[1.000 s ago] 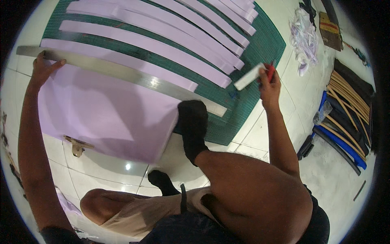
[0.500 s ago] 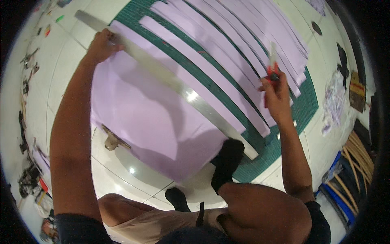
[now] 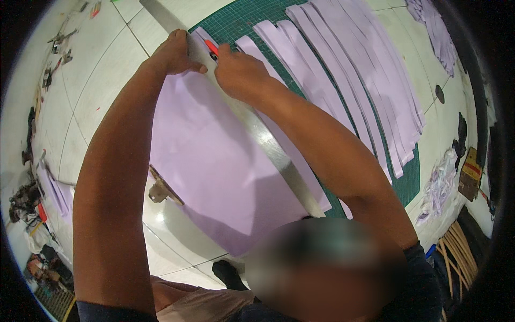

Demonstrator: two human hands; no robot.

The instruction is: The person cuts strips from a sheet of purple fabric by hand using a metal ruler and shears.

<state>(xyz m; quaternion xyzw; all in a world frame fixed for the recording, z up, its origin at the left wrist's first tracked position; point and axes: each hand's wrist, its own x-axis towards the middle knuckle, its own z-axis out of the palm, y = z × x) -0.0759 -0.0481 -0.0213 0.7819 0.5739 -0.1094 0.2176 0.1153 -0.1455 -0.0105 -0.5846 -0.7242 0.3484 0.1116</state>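
A long metal ruler (image 3: 264, 135) lies slantwise across a lilac sheet of fabric (image 3: 209, 161). My left hand (image 3: 177, 53) grips the ruler near its far end, thumb stretched across it. Close beside it, my right hand (image 3: 236, 70) is closed round a red utility knife (image 3: 212, 47), held at the ruler's right edge near the far edge of the sheet; its blade is hidden. Cut lilac strips (image 3: 322, 80) lie on a green cutting mat (image 3: 410, 180) to the right. A metal clip (image 3: 161, 192) holds the sheet's left edge.
White floor tiles (image 3: 115, 102) surround the mat. My foot in a black sock (image 3: 229, 275) rests near the sheet's near edge. At right are crumpled lilac scraps (image 3: 441, 180), a box (image 3: 471, 174) and wooden rods (image 3: 456, 252). A blurred patch covers the lower middle.
My right hand has carried the knife from over the strips at the right to the ruler's far end, near my left hand. The view has shifted, and the strips show differently.
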